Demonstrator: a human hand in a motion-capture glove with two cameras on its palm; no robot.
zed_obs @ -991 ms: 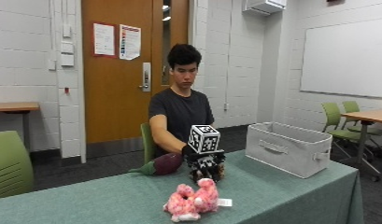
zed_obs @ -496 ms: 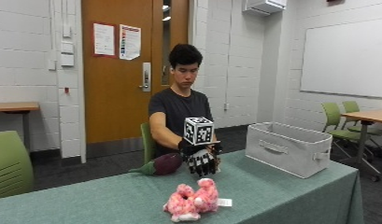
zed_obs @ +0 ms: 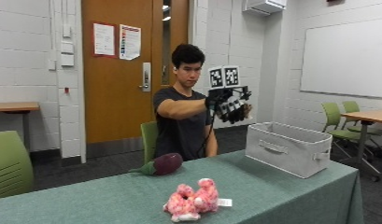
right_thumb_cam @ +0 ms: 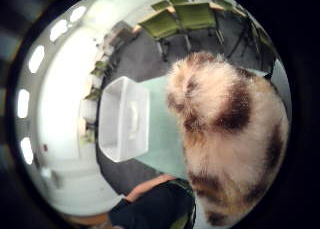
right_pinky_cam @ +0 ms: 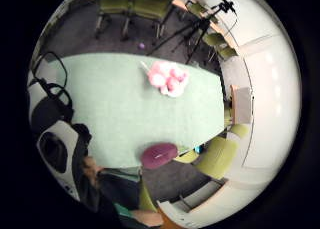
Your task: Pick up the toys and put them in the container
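Moved: the gloved right hand has risen from just above the tabletop to chest height, right of centre in the outside view, nearer the container.
Fingers: curled round a furry cream-and-brown plush toy, which fills much of the thumb-side palm view; in the outside view the toy is hidden behind the glove.
Container: a white fabric bin at the right end of the tabletop, open top facing up, lower right of the hand and apart from it.
Open room: bare green cloth lies between the bin and the other toys.
Pink plush toy: near the front edge, lower centre.
Eggplant plush: at the back edge, before the person.
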